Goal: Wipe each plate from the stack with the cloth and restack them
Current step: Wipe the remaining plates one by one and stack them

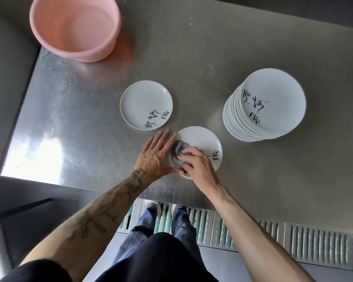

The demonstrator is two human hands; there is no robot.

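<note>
My right hand (198,165) has its fingers curled round the bunched grey cloth (178,151) and presses it onto the left part of the plate (200,139) lying just below the middle of the frame. My left hand (155,157) is spread flat on the steel table (212,58), fingers straight along the plate's left rim and thumb touching its lower edge. It steadies the plate and grips nothing.

As I read it, the job has barely started. One single plate (143,100) lies alone just above and left of the plate I'm wiping, apart from it. I take that one to be finished and the start of the new pile, though I can't prove it from here. The stack of plates (273,102) at the right of the frame is tall, many rims deep, and leans a little, so nearly everything is left to wipe. The plate under the cloth is mid-wipe, and its right side with the brush lettering is bare.

A pink basin (75,27) sits at the upper left, well away from the plates.
</note>
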